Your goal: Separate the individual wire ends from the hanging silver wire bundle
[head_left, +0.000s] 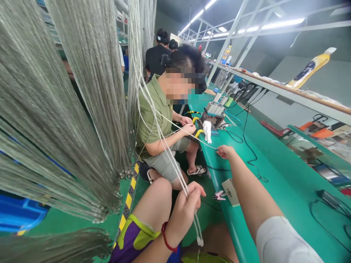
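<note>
Beside us a seated person in a green shirt [153,109] works at a small machine [214,116] on the green tabletop [276,164]. Black cables [248,146] trail across it; yellow bottles [311,69] rest on the shelf [307,95] above.

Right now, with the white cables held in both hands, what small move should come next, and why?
Probably draw the right hand back along the green bench, to pull one white cable free. The left hand pinches several cables whose ends hang below it, and they run up to the hanging bundle.
</note>
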Available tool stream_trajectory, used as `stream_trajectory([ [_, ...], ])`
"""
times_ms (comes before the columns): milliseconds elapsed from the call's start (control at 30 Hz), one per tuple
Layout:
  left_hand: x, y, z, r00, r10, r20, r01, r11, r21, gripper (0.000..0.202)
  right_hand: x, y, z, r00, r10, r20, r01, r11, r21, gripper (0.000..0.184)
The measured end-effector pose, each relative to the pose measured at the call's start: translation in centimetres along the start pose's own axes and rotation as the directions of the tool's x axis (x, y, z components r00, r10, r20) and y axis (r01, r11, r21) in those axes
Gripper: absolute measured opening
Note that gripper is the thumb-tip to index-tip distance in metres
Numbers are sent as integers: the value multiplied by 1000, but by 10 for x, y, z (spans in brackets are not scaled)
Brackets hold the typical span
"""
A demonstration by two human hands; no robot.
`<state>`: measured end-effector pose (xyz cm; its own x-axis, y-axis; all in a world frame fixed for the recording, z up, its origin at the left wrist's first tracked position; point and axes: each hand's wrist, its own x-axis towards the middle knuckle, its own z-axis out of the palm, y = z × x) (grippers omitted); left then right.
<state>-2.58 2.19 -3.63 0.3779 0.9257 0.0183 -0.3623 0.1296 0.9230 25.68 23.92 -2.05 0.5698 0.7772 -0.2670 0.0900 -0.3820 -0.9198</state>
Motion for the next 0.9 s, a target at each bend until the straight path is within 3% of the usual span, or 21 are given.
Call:
stream_trajectory([
  [67, -2, 1, -1, 1000, -16, 27, 17, 1000, -22, 30, 9, 0, 8, 995, 94, -8, -94, 969, -230, 37],
  [167, -4, 1, -3, 999, -35, 34, 36, 998, -46, 26, 18, -1, 17, 986, 165, -24, -154, 849, -505, 35],
  [333, -8, -2, -5, 998, -62, -3, 61, 995, -77, 22, 21, 0, 20, 987, 158, 2, -112, 703, -702, 36],
  [467, -8, -6, -4, 997, -55, -52, 48, 991, -124, 20, 15, 0, 21, 990, 137, 43, -60, 666, -744, 35],
  [633, -8, -8, -1, 996, -43, -76, 32, 990, -137, 19, -6, -6, 26, 990, 83, 111, 24, 685, -728, 35],
  [800, -8, -8, 0, 995, -70, -65, 57, 981, -185, 15, -45, -24, 24, 976, -33, 213, 168, 733, -659, 38],
  [900, -7, -6, -1, 998, -26, -62, 14, 981, -192, 15, -80, -37, 18, 938, -122, 323, 298, 761, -577, 39],
])
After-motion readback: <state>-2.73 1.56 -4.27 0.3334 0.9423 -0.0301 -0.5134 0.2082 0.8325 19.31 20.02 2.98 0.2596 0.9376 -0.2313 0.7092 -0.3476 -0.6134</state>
